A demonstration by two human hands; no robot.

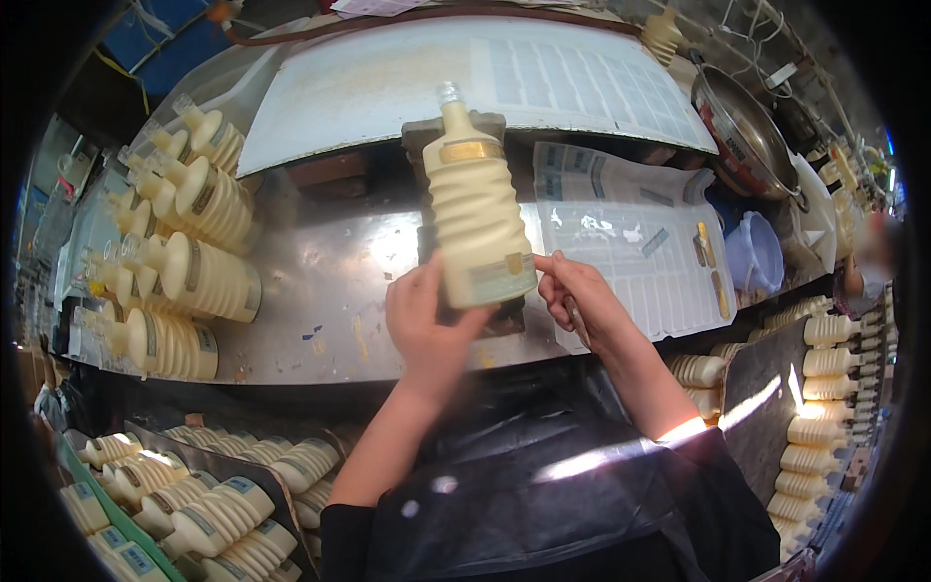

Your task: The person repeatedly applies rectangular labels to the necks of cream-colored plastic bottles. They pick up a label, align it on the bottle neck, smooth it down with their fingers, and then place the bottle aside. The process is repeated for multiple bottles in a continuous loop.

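Note:
A cream bottle (475,209) with wavy ribs, a clear glass neck and a gold band stands tilted in front of a dark block (422,136). My left hand (427,306) grips its base from the left, fingers and thumb around the lower edge. A pale label (497,279) with a small gold emblem wraps the lower part. On the right, my right hand (582,296) has its index fingertip and thumb at the label's edge. Its other fingers are curled round a thin stick-like tool (579,325), whose kind I cannot make out.
Several cream bottles (208,276) lie stacked at the left of the metal table (320,330). A label sheet (630,238) lies on the right, beside a lilac bucket (754,254) and a large pan (747,126). A white board (388,87) spans the back. Crates of bottles (218,514) flank me below.

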